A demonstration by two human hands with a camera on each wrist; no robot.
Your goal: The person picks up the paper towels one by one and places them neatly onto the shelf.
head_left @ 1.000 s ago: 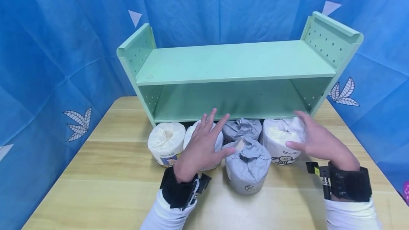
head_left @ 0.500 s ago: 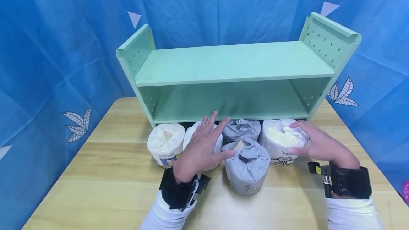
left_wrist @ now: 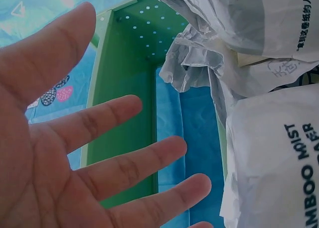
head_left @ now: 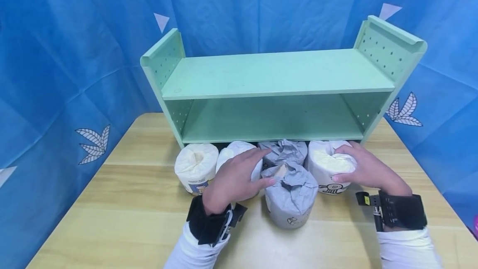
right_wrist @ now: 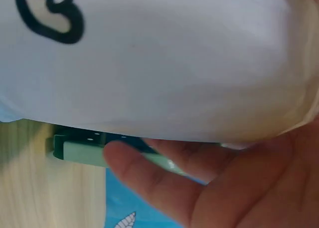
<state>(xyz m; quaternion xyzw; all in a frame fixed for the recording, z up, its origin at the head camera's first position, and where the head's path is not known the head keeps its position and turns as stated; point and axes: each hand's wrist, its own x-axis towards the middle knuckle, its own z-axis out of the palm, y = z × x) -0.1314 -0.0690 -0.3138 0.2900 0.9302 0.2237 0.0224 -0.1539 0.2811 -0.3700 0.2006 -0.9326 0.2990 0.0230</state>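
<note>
Your right hand [head_left: 367,168] is curled round the right side of the right-hand white roll [head_left: 324,164], thumb on the front and fingertips at the top edge; that roll stands upright on the table [head_left: 112,206] by the lower front of the green shelf [head_left: 276,74], just beside the rear grey roll [head_left: 286,152]. Left hand [head_left: 235,177] holds nothing, fingers loosely spread over the second white roll [head_left: 234,148], thumb near the front grey roll [head_left: 290,206], contact unclear. I'd seat your right palm flush and squeeze the firm body evenly, not the crumpled top.
</note>
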